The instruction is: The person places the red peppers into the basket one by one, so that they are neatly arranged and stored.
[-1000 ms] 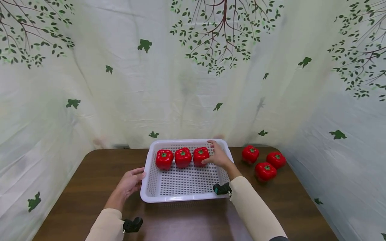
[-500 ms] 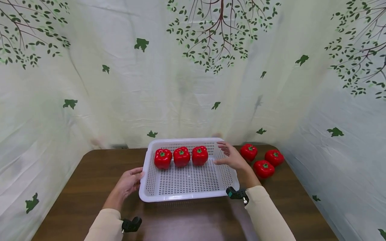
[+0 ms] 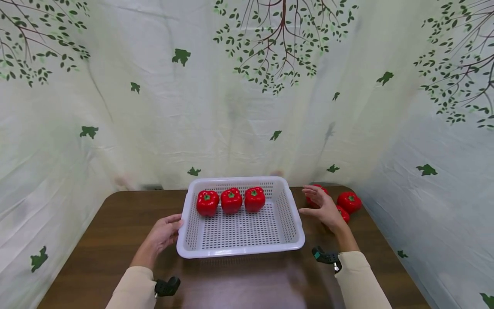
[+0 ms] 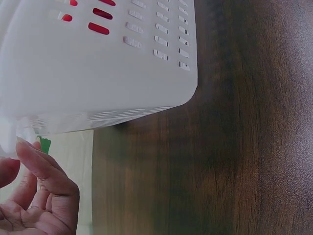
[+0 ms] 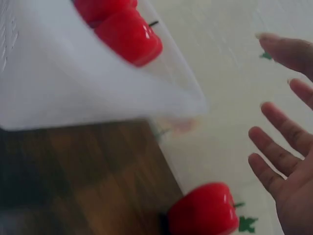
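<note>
A white perforated plastic basket (image 3: 241, 253) holds three red bell peppers in a row along its back half: a left one (image 3: 207, 203), a middle one (image 3: 231, 201) and a right one (image 3: 254, 199). At the basket's left rim, my left hand (image 3: 166, 231) grips the edge between thumb and fingers; the left wrist view shows its fingertips (image 4: 32, 154) right at the rim. My right hand (image 3: 324, 210), fingers spread and holding nothing, hovers just right of the basket. It partly covers two loose bell peppers, while another bell pepper (image 3: 349, 201) shows beyond it. In the right wrist view, one loose pepper (image 5: 203, 210) lies below the hand.
The brown wooden table (image 3: 239, 283) carries everything. Behind it and on both sides hangs a pale curtain (image 3: 235, 107) printed with leaves and branches. A black wrist camera (image 3: 326, 256) sticks out from the right wrist, another black camera (image 3: 167, 286) from the left.
My right hand has left the rightmost pepper in the basket and moved right, past the rim, to the loose peppers. My left hand stays at the left rim.
</note>
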The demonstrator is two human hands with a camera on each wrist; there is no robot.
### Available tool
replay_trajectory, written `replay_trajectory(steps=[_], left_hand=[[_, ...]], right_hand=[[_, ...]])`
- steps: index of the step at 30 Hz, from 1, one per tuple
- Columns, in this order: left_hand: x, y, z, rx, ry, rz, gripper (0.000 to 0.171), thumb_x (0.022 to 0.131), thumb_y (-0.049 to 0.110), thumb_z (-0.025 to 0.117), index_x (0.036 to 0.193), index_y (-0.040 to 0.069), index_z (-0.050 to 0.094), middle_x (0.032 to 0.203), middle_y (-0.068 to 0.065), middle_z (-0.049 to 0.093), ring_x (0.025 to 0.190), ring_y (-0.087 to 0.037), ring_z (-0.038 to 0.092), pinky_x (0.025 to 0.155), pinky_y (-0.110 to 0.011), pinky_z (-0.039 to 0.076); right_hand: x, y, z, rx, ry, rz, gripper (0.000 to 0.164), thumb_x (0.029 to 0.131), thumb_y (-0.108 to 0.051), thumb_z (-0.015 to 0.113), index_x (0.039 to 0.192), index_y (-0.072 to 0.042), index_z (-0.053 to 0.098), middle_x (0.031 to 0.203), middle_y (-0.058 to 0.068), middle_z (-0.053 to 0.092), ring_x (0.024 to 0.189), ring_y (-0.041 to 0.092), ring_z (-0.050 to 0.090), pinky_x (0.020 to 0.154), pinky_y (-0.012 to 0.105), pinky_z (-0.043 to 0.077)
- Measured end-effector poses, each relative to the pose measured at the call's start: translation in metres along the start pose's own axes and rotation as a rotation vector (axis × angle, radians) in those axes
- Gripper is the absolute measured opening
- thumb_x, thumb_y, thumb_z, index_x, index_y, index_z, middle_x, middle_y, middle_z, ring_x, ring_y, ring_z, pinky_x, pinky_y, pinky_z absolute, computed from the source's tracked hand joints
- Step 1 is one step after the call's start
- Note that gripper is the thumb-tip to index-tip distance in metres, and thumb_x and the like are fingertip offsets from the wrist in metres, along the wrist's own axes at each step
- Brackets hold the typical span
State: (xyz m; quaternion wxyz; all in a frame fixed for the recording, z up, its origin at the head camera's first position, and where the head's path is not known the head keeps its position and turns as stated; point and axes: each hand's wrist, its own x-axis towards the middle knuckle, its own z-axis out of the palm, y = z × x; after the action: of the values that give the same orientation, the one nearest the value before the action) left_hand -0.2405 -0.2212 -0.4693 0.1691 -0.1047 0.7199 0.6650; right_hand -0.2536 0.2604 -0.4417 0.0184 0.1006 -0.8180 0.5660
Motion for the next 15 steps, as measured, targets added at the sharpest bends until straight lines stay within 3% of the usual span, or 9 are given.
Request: replay_trajectory(steps=[6, 15], left_hand=[[-0.001, 0.0, 0.0, 0.003, 0.0, 0.004, 0.054, 0.1, 0.019, 0.052, 0.145, -0.004, 0.033, 0.12, -0.017, 0.059, 0.089, -0.019, 0.062, 0.081, -0.036, 0.053], [-0.001, 0.001, 0.001, 0.01, 0.01, -0.006, 0.053, 0.1, 0.019, 0.052, 0.145, -0.004, 0.034, 0.121, -0.018, 0.058, 0.089, -0.019, 0.062, 0.08, -0.035, 0.053]], right_hand=[[-0.016, 0.016, -0.024, -0.02, 0.068, -0.033, 0.073, 0.081, -0.01, 0.077, 0.142, -0.004, 0.037, 0.143, 0.021, 0.043, 0.133, 0.042, 0.036, 0.108, 0.06, 0.026], [-0.038, 0.04, -0.046, -0.053, 0.192, -0.012, 0.071, 0.082, -0.006, 0.076, 0.141, -0.001, 0.036, 0.137, 0.023, 0.046, 0.13, 0.038, 0.037, 0.106, 0.064, 0.026]])
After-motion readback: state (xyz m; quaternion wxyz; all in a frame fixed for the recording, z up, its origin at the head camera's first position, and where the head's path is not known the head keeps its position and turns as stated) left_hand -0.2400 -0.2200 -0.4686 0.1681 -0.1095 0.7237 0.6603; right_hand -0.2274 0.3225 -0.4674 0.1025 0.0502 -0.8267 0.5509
